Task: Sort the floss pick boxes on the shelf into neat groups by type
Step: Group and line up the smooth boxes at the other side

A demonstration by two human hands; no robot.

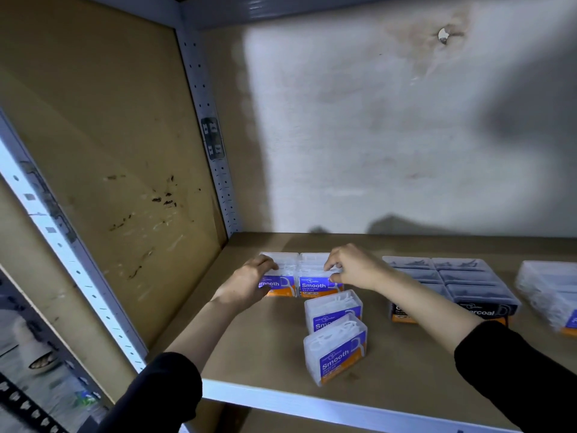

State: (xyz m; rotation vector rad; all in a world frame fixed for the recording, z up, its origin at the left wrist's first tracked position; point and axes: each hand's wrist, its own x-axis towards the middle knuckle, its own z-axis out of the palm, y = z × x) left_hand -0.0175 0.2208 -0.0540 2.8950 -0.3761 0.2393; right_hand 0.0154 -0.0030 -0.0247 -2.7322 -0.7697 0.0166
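One brown shelf board (421, 379) carries all the stock, backed by a stained pale wall (374, 135). Both forearms, bare below dark sleeves (515, 370), reach forward and inward from the front edge toward the back left of the board. To their right stands the charcoal block (449, 276), dark boxes packed edge to edge in two columns. At the far right edge is a stack of clear boxes (546, 285), too blurred to read. At the back left sits the Smooth group (309, 259), clear boxes with blue and orange labels in two columns touching side by side. The left hand (249, 281) lies palm down against the left Smooth box (281, 260), fingers curled over its top and outer side, gripping it. The right hand (352, 267) arches over the right Smooth box (315, 287), fingers bent at its top and thumb at its front right corner, pinching it. Two loose boxes stand just in front of the group, clear of both hands: the rear loose box (334, 307) and the front loose box (335, 348). They touch each other and both are turned askew, the front one near the board's edge.
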